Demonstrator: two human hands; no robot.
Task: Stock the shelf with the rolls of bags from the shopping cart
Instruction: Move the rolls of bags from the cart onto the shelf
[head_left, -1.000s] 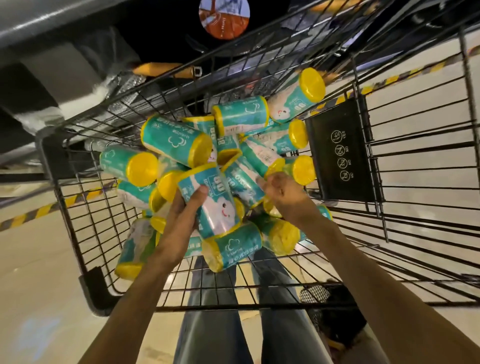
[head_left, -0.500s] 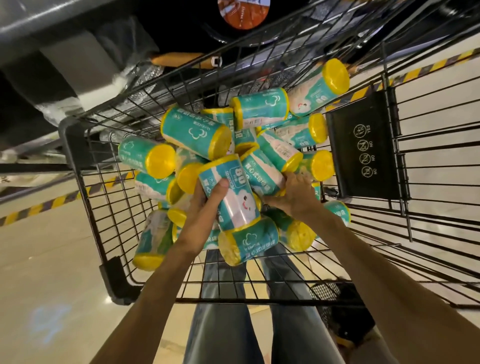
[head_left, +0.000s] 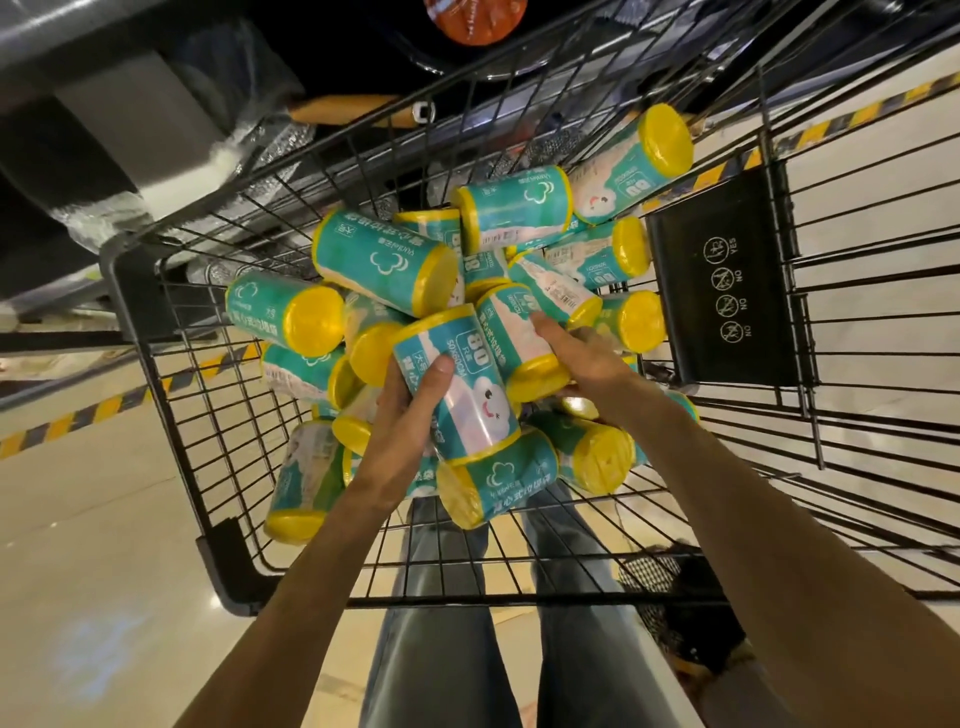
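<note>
Several teal rolls of bags with yellow ends lie heaped in a black wire shopping cart (head_left: 171, 395). My left hand (head_left: 402, 415) grips one roll (head_left: 457, 384) with a cloud face and "80" on its label, thumb across its front. My right hand (head_left: 582, 358) grips a second roll (head_left: 524, 332) right beside it, fingers curled round it with the index finger along its side. Other rolls (head_left: 379, 260) surround both hands. The shelf shows only as a dark grey edge (head_left: 104, 104) at the upper left.
The cart's black child-seat flap (head_left: 727, 280) with warning icons stands at the right. Yellow-black tape (head_left: 78, 421) runs across the pale floor. My legs in jeans show under the cart, and a dark checked bag (head_left: 680, 603) sits at the lower right.
The view has shifted, so the cart sits further right in frame. My right hand has closed round the roll next to the left hand's roll. The left hand keeps its grip.
</note>
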